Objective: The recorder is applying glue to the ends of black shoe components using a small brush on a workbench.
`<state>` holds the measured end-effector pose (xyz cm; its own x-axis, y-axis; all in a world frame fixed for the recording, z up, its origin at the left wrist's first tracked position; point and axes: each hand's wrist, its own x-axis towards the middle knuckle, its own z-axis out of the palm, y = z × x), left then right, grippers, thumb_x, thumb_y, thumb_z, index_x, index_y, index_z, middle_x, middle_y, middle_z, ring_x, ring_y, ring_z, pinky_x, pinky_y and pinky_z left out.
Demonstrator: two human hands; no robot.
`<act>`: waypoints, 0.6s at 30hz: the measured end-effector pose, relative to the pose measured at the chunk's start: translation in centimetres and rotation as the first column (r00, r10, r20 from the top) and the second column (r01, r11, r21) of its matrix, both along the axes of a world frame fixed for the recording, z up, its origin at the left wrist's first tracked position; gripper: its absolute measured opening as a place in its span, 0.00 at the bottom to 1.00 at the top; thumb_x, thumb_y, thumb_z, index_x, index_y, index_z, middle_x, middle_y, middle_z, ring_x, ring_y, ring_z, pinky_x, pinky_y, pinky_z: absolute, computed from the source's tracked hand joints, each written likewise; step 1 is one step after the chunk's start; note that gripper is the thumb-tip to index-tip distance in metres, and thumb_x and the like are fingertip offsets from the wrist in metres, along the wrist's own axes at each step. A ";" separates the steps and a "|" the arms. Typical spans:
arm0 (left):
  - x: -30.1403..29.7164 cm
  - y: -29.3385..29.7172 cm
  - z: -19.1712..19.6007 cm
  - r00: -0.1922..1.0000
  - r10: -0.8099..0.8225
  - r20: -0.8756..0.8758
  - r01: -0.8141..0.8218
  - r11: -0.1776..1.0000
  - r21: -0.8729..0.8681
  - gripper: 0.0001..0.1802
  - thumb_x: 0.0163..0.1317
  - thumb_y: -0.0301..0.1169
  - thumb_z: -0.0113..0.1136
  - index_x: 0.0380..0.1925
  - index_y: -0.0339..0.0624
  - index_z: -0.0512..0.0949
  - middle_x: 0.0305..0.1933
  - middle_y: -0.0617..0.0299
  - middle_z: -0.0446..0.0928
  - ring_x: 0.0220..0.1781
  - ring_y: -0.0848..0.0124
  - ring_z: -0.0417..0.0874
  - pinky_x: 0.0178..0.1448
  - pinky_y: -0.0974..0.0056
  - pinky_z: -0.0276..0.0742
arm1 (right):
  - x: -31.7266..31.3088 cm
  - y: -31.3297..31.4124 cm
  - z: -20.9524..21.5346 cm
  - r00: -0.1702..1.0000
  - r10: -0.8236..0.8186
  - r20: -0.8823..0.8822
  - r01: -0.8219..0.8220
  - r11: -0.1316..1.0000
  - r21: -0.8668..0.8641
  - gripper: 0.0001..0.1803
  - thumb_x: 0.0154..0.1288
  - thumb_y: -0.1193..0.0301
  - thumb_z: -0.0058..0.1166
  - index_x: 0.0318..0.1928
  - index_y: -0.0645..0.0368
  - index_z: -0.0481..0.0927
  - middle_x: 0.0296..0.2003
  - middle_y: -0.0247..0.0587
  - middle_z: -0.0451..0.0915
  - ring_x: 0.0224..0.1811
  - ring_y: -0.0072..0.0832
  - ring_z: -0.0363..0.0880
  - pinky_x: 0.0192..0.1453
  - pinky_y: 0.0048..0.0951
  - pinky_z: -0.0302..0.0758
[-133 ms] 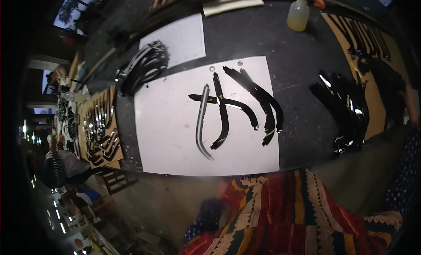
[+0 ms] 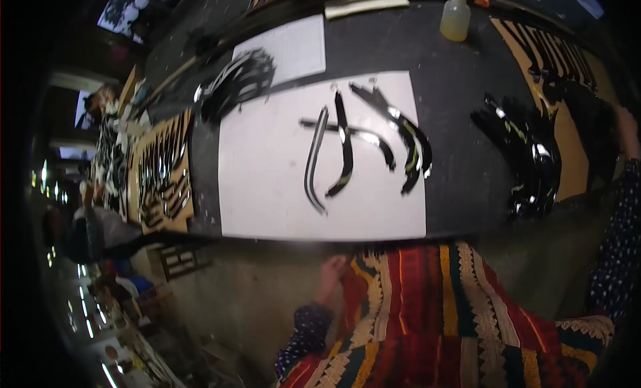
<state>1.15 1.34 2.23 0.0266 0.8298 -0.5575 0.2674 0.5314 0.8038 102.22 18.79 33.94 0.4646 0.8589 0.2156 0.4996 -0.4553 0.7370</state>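
Head view puts the dark bundle (image 2: pixel 591 134) at the far right, lying over the brown board (image 2: pixel 571 174), with your right hand (image 2: pixel 626 128) at its outer edge; you cannot tell whether those fingers are closed on it or only beside it. Just left lies the heap of glossy black strips (image 2: pixel 527 154), probably light, springy and slippery, so a pinch around the middle of a strip should serve you better than one at its ragged ends. Farther left, on the white sheet (image 2: pixel 257 181), lie loose curved black strips (image 2: pixel 347 148) and a slim grey strip (image 2: pixel 311 164), likely thin enough to bend if you squeeze hard. Your left hand (image 2: pixel 330 273) is below the table edge, beside the striped cloth (image 2: pixel 410 294), its fingers too blurred to read.
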 end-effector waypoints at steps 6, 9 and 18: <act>3.7 1.4 14.3 0.953 0.298 0.044 -0.297 0.900 0.320 0.09 0.73 0.28 0.58 0.44 0.33 0.84 0.44 0.61 0.84 0.47 0.73 0.83 0.55 0.68 0.78 | -24.2 4.0 4.0 0.912 0.332 -0.240 -0.318 0.943 0.098 0.16 0.64 0.69 0.61 0.51 0.54 0.76 0.50 0.50 0.80 0.54 0.50 0.81 0.52 0.49 0.80; 6.4 0.1 18.3 0.950 0.310 0.038 -0.293 0.842 0.454 0.09 0.73 0.26 0.58 0.44 0.32 0.83 0.45 0.58 0.84 0.47 0.71 0.84 0.54 0.68 0.78 | -45.9 5.9 4.3 0.701 0.288 -0.653 -0.319 0.945 0.074 0.25 0.58 0.63 0.68 0.54 0.58 0.77 0.51 0.55 0.81 0.57 0.52 0.79 0.56 0.48 0.77; 17.7 4.2 33.7 0.066 -0.816 0.574 -0.119 0.565 0.817 0.11 0.76 0.24 0.45 0.47 0.37 0.79 0.46 0.50 0.82 0.51 0.58 0.81 0.51 0.58 0.77 | -52.2 0.8 -4.9 0.464 0.372 -0.804 -0.237 0.926 0.292 0.25 0.60 0.59 0.69 0.46 0.65 0.74 0.48 0.58 0.81 0.53 0.58 0.79 0.52 0.51 0.76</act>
<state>18.83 5.58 35.96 0.4549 0.5155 0.7262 -0.8420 -0.0167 0.5393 50.02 19.62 29.05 0.1961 0.9805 -0.0107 0.9687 -0.1954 -0.1531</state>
